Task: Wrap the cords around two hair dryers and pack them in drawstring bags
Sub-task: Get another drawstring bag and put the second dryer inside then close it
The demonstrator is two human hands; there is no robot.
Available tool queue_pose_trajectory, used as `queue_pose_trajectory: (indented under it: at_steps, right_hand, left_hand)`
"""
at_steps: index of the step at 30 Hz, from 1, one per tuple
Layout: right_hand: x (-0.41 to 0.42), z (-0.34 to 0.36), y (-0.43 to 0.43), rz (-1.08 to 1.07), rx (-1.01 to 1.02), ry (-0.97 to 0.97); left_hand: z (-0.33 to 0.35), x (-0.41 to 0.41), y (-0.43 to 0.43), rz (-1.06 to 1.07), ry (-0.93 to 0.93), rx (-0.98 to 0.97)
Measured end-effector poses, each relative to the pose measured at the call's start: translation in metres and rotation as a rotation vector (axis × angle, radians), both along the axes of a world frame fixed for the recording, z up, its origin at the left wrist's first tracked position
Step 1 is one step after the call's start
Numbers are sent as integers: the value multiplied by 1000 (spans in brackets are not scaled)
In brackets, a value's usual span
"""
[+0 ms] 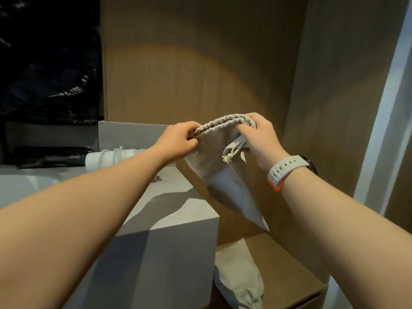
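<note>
Bag (225, 175), pale beige, mouth gathered, limp.

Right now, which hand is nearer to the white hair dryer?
Left. The left hand is just beside the hair dryer; the right hand is farther right, across the bag.

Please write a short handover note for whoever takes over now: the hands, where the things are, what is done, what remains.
Left hand and right hand both grip the gathered mouth of an empty bag.
Hair dryer, cord wrapped, lies on the counter to the left.
Done, it seems: second bag, filled, lies on the shelf below.
To do: open the held bag, put this dryer in, pull the string.
</note>
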State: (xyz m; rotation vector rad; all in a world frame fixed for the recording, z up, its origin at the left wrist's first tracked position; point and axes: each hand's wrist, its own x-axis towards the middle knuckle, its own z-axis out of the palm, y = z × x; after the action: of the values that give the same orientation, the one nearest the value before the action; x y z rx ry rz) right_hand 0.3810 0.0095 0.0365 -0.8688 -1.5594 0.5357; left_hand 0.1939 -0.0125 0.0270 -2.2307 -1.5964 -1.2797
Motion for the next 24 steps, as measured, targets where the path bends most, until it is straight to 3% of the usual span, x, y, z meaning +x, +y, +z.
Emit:
queue_pose_trajectory:
  at_steps: [10,14,20,24]
  right_hand:
    - [-127,-11,16,238,46,-14]
    - [-170,-25,24,297,25,-11]
    - [-216,-32,50,332,-54,-41]
    - [-245,-47,65,371,-57,-45]
  left_hand:
    - [-16,-121,-15,185,-153,96]
    - [-29,-164,-18,239,-172,64]
    - [-53,-206,-12,224,-350,6]
    - [-67,-220,-1,235,-310,-95]
